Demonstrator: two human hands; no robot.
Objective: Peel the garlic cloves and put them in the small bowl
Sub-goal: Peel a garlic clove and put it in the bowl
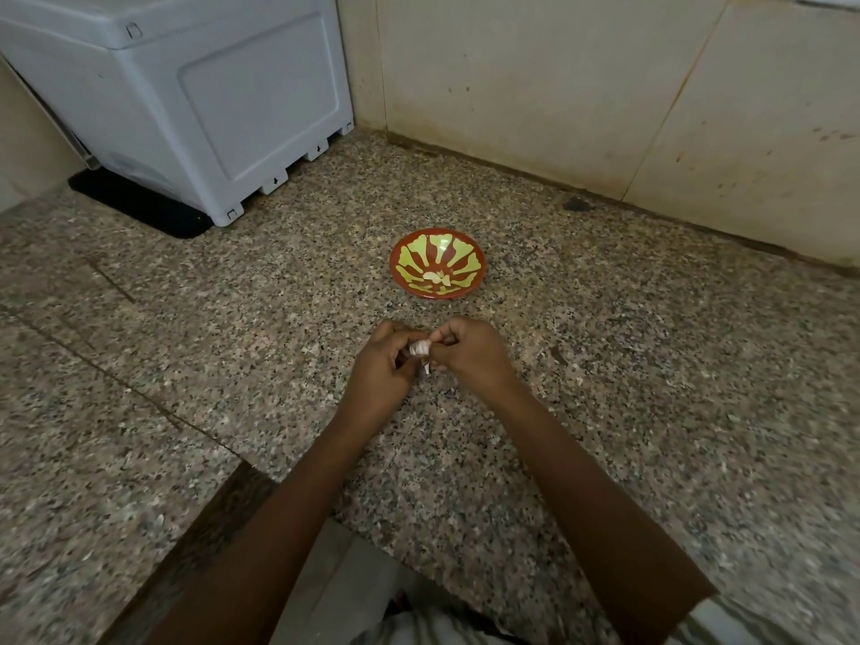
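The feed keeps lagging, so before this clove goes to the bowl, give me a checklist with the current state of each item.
1. Garlic clove gripped between left hand and right hand: ok.
2. Skin fully off the clove: not ok; a strip of peel hangs from it.
3. Small bowl upright on the counter, just beyond the hands: ok.
4. Room in the bowl: ok; only a few peeled cloves lie at its bottom.
5. Path from hands to bowl: ok; nothing stands between them.
6. More unpeeled garlic waiting: cannot tell.
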